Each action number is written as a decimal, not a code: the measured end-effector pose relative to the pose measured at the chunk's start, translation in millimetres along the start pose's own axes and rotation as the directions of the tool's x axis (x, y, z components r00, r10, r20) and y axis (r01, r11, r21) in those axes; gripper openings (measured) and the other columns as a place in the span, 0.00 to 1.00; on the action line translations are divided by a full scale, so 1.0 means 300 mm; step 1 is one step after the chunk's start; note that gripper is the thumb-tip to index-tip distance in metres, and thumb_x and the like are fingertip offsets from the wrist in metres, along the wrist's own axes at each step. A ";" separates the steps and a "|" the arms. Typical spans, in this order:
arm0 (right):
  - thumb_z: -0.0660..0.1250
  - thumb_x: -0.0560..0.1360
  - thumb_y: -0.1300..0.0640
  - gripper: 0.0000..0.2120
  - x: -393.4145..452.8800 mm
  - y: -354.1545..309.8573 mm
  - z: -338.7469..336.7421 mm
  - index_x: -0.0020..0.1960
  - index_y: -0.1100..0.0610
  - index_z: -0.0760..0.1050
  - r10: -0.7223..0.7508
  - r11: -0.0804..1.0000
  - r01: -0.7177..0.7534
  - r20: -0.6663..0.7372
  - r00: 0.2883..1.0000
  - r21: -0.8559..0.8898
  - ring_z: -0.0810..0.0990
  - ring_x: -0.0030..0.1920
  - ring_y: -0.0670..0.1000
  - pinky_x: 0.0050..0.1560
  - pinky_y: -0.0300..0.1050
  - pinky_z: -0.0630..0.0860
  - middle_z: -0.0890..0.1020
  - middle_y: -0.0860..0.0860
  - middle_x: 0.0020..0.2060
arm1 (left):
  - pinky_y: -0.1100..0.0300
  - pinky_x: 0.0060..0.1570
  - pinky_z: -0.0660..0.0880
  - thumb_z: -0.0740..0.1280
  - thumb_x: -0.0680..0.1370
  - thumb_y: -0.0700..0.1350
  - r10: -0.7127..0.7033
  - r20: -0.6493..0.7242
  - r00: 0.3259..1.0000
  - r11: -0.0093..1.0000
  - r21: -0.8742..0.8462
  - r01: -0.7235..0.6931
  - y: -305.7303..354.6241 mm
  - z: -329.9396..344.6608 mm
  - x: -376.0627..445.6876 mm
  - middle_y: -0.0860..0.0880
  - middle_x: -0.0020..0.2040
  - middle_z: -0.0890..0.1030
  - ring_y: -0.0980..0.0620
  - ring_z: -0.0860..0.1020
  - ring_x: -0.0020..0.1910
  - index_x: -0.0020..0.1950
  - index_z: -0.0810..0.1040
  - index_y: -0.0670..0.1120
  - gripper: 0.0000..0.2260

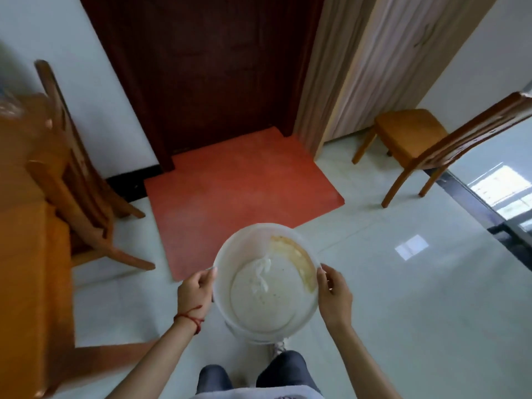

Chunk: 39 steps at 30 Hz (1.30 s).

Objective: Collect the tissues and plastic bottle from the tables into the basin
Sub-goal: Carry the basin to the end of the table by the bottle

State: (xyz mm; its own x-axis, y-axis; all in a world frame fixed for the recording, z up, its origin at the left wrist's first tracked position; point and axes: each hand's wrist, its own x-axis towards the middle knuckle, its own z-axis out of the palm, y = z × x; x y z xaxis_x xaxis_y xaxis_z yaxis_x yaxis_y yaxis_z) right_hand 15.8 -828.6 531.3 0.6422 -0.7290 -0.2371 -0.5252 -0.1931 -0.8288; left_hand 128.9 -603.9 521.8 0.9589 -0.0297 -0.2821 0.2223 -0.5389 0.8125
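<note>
I carry a white plastic basin (247,326) in front of me, above the tiled floor. My left hand (197,289) grips its left rim and my right hand (334,295) grips its right rim. Inside lies a crumpled white tissue (260,276), and a yellowish, see-through item (299,257) curves along the right inner wall; the blur keeps me from telling what it is. No other tissues show in this view.
An orange wooden table (26,269) fills the left side, with a wooden chair (80,174) beside it. A second wooden chair (426,142) stands at the right. Ahead are a dark red door (207,67) and an orange floor mat (239,197).
</note>
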 end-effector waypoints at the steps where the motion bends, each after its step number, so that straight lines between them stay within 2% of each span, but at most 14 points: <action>1: 0.59 0.78 0.54 0.11 0.060 -0.027 0.018 0.56 0.55 0.76 -0.015 1.000 0.015 0.038 0.999 -0.003 0.76 0.51 0.51 0.54 0.45 0.70 0.77 0.51 0.50 | 0.65 0.32 0.66 0.64 0.75 0.47 -0.022 -0.026 0.999 1.000 -0.019 0.021 0.015 0.006 0.036 0.49 0.27 0.74 0.53 0.71 0.31 0.33 0.74 0.42 0.14; 5: 0.58 0.79 0.54 0.12 0.289 -0.140 0.092 0.57 0.54 0.76 -0.078 0.996 0.083 0.170 0.982 -0.021 0.76 0.51 0.50 0.53 0.45 0.70 0.77 0.51 0.50 | 0.61 0.31 0.66 0.64 0.75 0.50 -0.118 -0.137 0.984 0.991 -0.077 0.108 0.073 0.017 0.166 0.45 0.27 0.72 0.46 0.71 0.32 0.28 0.69 0.41 0.19; 9: 0.58 0.78 0.57 0.10 0.483 -0.268 0.177 0.49 0.58 0.77 -0.159 0.983 0.177 0.259 0.953 -0.047 0.76 0.44 0.54 0.41 0.44 0.70 0.78 0.53 0.42 | 0.60 0.33 0.68 0.63 0.75 0.51 -0.182 -0.253 0.950 0.977 -0.153 0.147 0.138 0.009 0.293 0.38 0.30 0.77 0.42 0.74 0.34 0.34 0.74 0.33 0.21; 13: 0.59 0.78 0.57 0.09 0.633 -0.384 0.309 0.47 0.56 0.77 -0.208 0.973 0.230 0.314 0.926 -0.033 0.75 0.42 0.52 0.39 0.43 0.68 0.77 0.51 0.40 | 0.60 0.33 0.68 0.62 0.76 0.49 -0.233 -0.308 0.922 0.965 -0.194 0.179 0.201 -0.028 0.432 0.45 0.25 0.75 0.46 0.74 0.31 0.31 0.73 0.36 0.19; 16: 0.61 0.77 0.58 0.09 0.742 -0.468 0.439 0.43 0.59 0.77 -0.236 0.962 0.267 0.319 0.918 -0.058 0.74 0.38 0.53 0.35 0.41 0.68 0.76 0.51 0.36 | 0.56 0.38 0.67 0.62 0.72 0.54 -0.259 -0.370 0.892 0.958 -0.215 0.189 0.225 -0.072 0.585 0.41 0.28 0.76 0.44 0.72 0.32 0.32 0.74 0.37 0.20; 17: 0.61 0.77 0.59 0.09 0.779 -0.497 0.488 0.41 0.60 0.76 -0.239 0.960 0.272 0.316 0.918 -0.062 0.74 0.37 0.54 0.34 0.44 0.69 0.75 0.52 0.35 | 0.55 0.38 0.68 0.61 0.69 0.54 -0.264 -0.390 0.882 0.956 -0.226 0.186 0.225 -0.088 0.646 0.38 0.30 0.77 0.43 0.72 0.33 0.32 0.74 0.36 0.20; 20: 0.62 0.76 0.60 0.08 0.888 -0.585 0.633 0.42 0.62 0.76 -0.230 0.964 0.260 0.314 0.921 -0.055 0.75 0.38 0.58 0.37 0.52 0.72 0.78 0.56 0.37 | 0.51 0.39 0.71 0.60 0.68 0.54 -0.256 -0.400 0.880 0.957 -0.236 0.171 0.230 -0.136 0.836 0.37 0.31 0.78 0.41 0.73 0.34 0.29 0.73 0.38 0.19; 23: 0.61 0.76 0.61 0.06 0.985 -0.684 0.761 0.44 0.60 0.77 -0.227 0.966 0.254 0.329 0.917 -0.041 0.76 0.39 0.58 0.39 0.50 0.72 0.78 0.56 0.38 | 0.49 0.37 0.74 0.64 0.74 0.52 -0.263 -0.388 0.884 0.960 -0.201 0.197 0.244 -0.198 1.016 0.39 0.29 0.77 0.39 0.74 0.33 0.31 0.73 0.36 0.20; 27: 0.62 0.76 0.61 0.07 1.100 -0.837 0.913 0.50 0.56 0.79 -0.244 0.963 0.267 0.347 0.906 -0.021 0.77 0.41 0.54 0.42 0.49 0.74 0.78 0.50 0.40 | 0.56 0.33 0.68 0.63 0.76 0.46 -0.258 -0.378 0.889 0.962 -0.191 0.198 0.287 -0.289 1.226 0.42 0.28 0.75 0.44 0.72 0.31 0.31 0.73 0.39 0.16; 29: 0.62 0.76 0.60 0.09 1.155 -0.905 0.974 0.53 0.54 0.79 -0.255 0.960 0.279 0.360 0.898 -0.017 0.77 0.42 0.53 0.44 0.49 0.74 0.77 0.49 0.41 | 0.58 0.32 0.66 0.63 0.76 0.45 -0.257 -0.394 0.883 0.961 -0.203 0.189 0.314 -0.322 1.309 0.43 0.27 0.74 0.47 0.71 0.30 0.28 0.72 0.43 0.16; 31: 0.62 0.76 0.58 0.09 1.208 -0.972 1.021 0.54 0.53 0.78 -0.258 0.960 0.280 0.375 0.890 -0.005 0.77 0.44 0.51 0.44 0.47 0.73 0.77 0.48 0.42 | 0.61 0.30 0.65 0.63 0.76 0.45 -0.267 -0.407 0.874 0.957 -0.216 0.192 0.350 -0.347 1.380 0.47 0.27 0.74 0.52 0.71 0.30 0.28 0.71 0.49 0.15; 33: 0.62 0.77 0.56 0.09 1.271 -1.037 1.073 0.54 0.54 0.78 -0.273 0.955 0.298 0.399 0.875 0.001 0.76 0.43 0.51 0.43 0.44 0.71 0.76 0.47 0.41 | 0.63 0.30 0.64 0.64 0.76 0.46 -0.288 -0.402 0.869 0.950 -0.233 0.208 0.383 -0.364 1.453 0.50 0.28 0.74 0.55 0.71 0.30 0.29 0.72 0.49 0.14; 36: 0.59 0.75 0.54 0.13 1.380 -1.121 1.161 0.54 0.57 0.78 -0.328 0.930 0.367 0.442 0.835 -0.002 0.76 0.44 0.51 0.43 0.44 0.70 0.76 0.48 0.42 | 0.60 0.30 0.67 0.62 0.72 0.52 -0.308 -0.425 0.852 0.942 -0.262 0.210 0.401 -0.376 1.567 0.45 0.27 0.74 0.53 0.71 0.29 0.30 0.73 0.44 0.15; 39: 0.60 0.77 0.56 0.11 1.499 -1.185 1.250 0.55 0.55 0.77 -0.336 0.919 0.394 0.519 0.786 -0.001 0.77 0.47 0.50 0.47 0.44 0.70 0.78 0.49 0.45 | 0.54 0.38 0.72 0.64 0.75 0.47 -0.370 -0.459 0.808 0.915 -0.332 0.231 0.396 -0.364 1.676 0.36 0.32 0.78 0.45 0.73 0.32 0.33 0.76 0.39 0.15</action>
State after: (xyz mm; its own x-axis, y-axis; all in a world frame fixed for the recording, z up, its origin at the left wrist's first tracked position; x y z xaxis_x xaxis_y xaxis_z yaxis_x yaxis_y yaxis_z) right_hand 700.5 -841.5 529.3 0.9710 -0.1674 -0.1706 -0.2304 -0.4653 -0.8546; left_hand 656.8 -590.9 532.1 0.7730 0.5617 -0.2948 0.4831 -0.2201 0.8474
